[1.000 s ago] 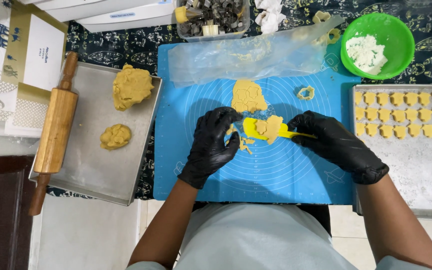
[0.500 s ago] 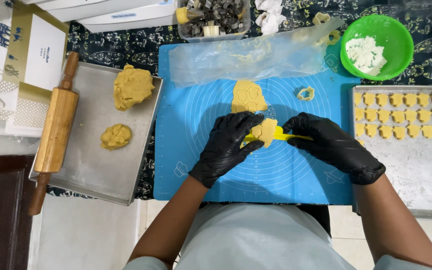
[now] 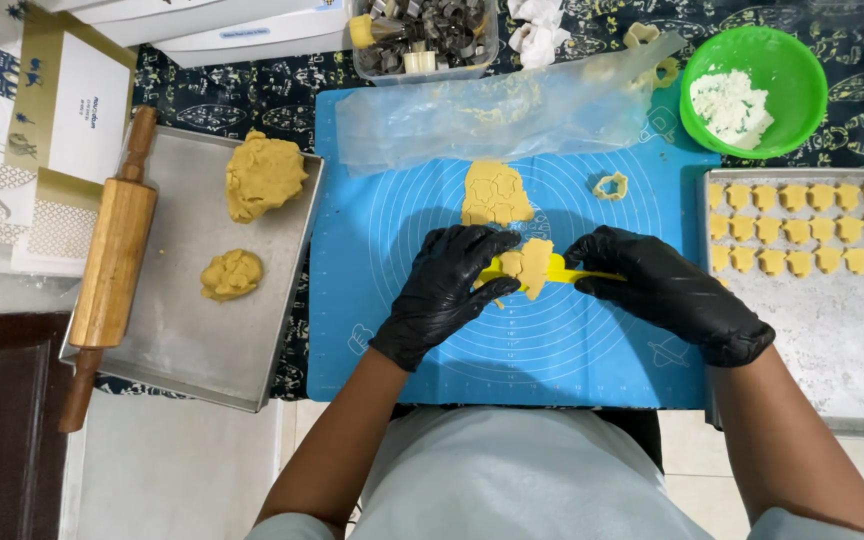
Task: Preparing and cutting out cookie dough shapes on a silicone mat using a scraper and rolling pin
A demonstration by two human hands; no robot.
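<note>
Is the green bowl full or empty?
Mostly empty. The green bowl holds only a small heap of white flour on one side; the rest of its inside shows bare green.

1. Left hand (image 3: 445, 290) and right hand (image 3: 667, 285): glossy black gloves.
2. Spatula (image 3: 577, 273), frame centre: bright yellow.
3. Dough piece (image 3: 529, 265) on it: pale ochre yellow.
4. Mat (image 3: 592, 350): sky blue, printed with fine white concentric circles.
5. Bowl (image 3: 787, 65), upper right: vivid green; its contents white.
6. Tray (image 3: 192, 340), left: dull grey metal, holding ochre dough lump (image 3: 264, 176).
7. Rolling pin (image 3: 112, 262): warm brown wood.
8. Surface (image 3: 252, 95) cloth: black with pale line drawings.
</note>
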